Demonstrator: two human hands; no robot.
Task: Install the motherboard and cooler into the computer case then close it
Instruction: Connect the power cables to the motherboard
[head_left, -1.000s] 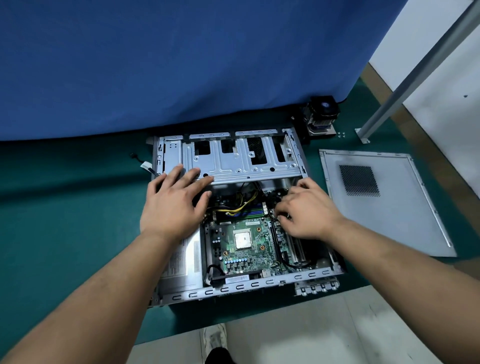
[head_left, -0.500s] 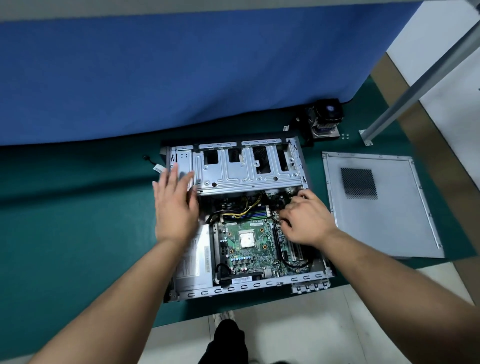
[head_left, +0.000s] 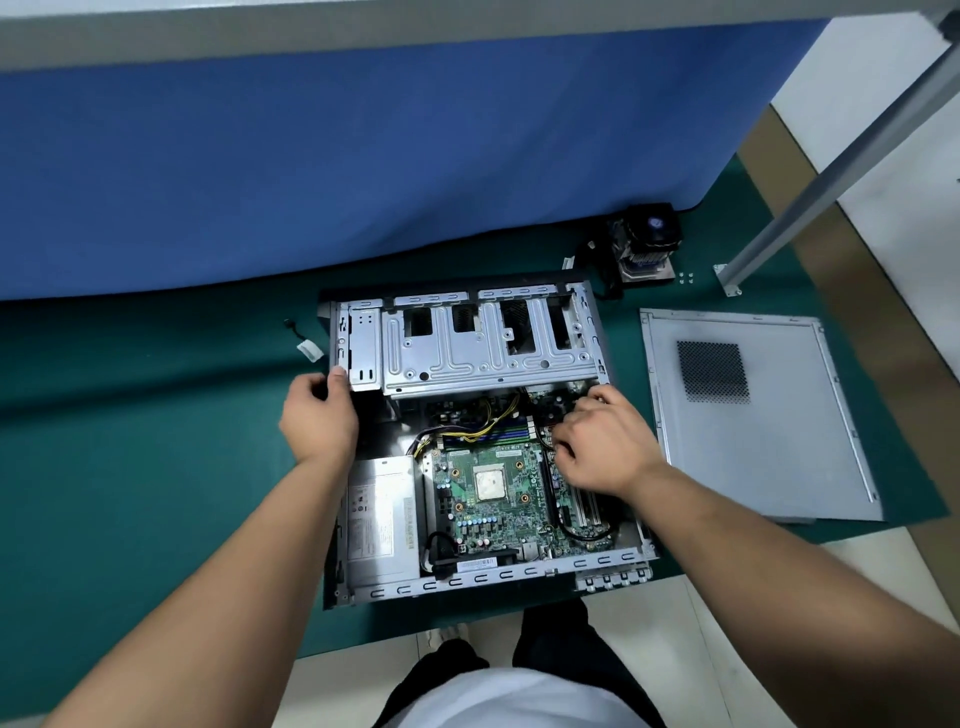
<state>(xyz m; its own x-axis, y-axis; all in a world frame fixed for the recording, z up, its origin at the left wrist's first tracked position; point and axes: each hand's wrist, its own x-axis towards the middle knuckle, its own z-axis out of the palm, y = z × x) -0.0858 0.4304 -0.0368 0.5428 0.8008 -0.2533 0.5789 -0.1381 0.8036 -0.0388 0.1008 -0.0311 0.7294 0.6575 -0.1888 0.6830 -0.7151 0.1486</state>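
Even, soft light from overhead, bright enough to read detail, with a mild sheen on the metal drive cage (head_left: 483, 343), a dark shadow band across the green mat (head_left: 130, 415), wide-angle bending at the edges, and slight softness on the near forearms.

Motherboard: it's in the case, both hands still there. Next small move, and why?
Probably fetch the cooler: the CPU on the motherboard is bare, and the cooler sits outside the case on the mat. The right hand must first finish at the board's far right edge; the left hand grips the case wall.
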